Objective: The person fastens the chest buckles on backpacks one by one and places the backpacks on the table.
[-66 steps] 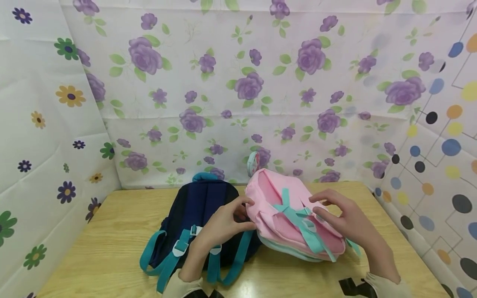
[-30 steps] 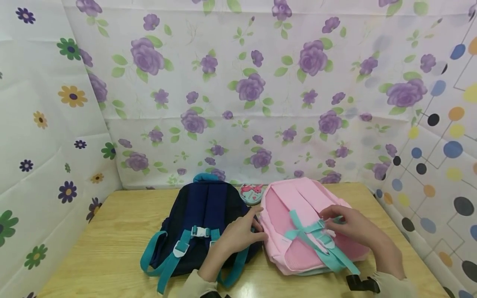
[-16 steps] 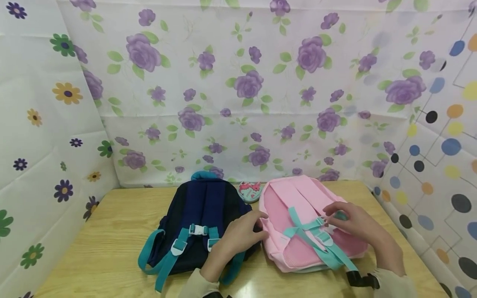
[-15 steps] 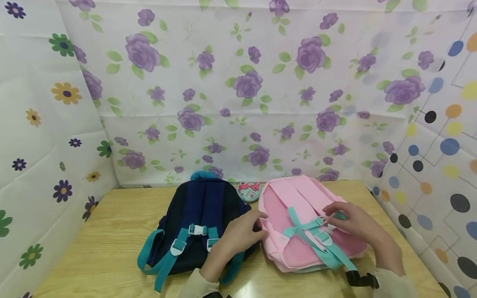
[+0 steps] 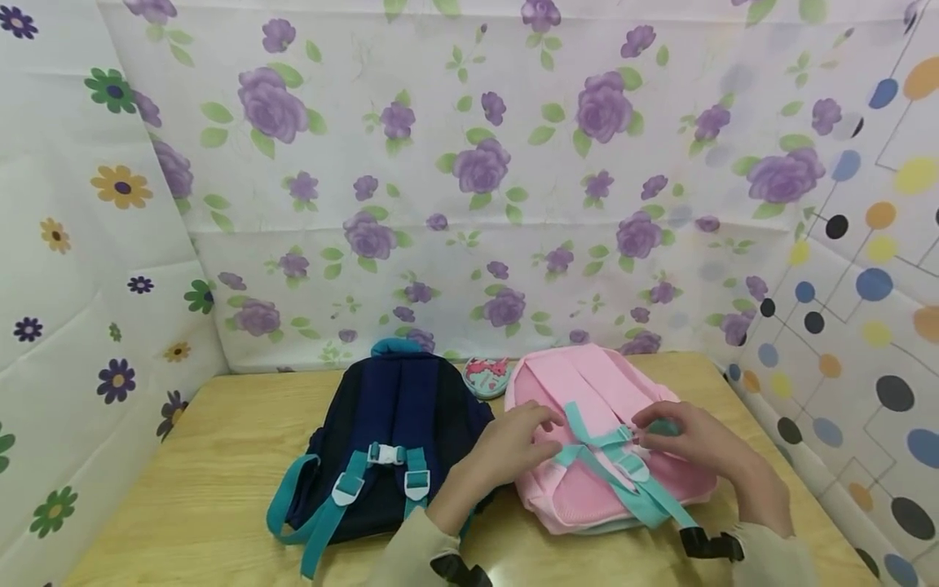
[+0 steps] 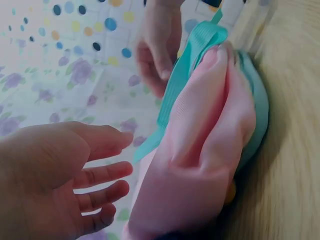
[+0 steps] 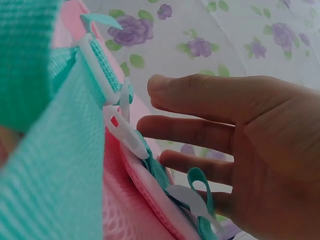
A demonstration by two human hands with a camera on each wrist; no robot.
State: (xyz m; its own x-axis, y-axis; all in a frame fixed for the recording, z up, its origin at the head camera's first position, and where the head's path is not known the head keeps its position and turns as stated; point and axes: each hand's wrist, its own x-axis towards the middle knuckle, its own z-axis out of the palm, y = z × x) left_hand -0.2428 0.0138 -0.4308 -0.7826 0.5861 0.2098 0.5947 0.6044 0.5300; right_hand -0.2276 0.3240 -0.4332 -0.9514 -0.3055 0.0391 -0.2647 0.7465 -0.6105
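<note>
A pink backpack (image 5: 587,501) lies on the table with its shoulder-strap side up and teal straps crossing over it. My left hand (image 5: 506,447) hovers over its left part, near the teal strap (image 5: 575,422). In the left wrist view that hand's fingers (image 6: 105,175) are spread apart and hold nothing. At the bag's right side is my right hand (image 5: 693,440), its fingertips close to the straps. The right wrist view shows its thumb (image 7: 190,95) and fingers relaxed beside a white plastic buckle piece (image 7: 125,132), gripping nothing.
To the left lies a navy backpack (image 5: 377,408) with teal straps (image 5: 323,530) and a white buckle (image 5: 385,454). A round case (image 5: 487,377) with a pink picture sits between the bags at the back. A flowered cloth (image 5: 411,163) hangs behind the wooden table (image 5: 183,456).
The pink backpack, tilted up at first, has settled lower and to the right, with the round case now lying flat. My left hand has left its side and moved right over it.
</note>
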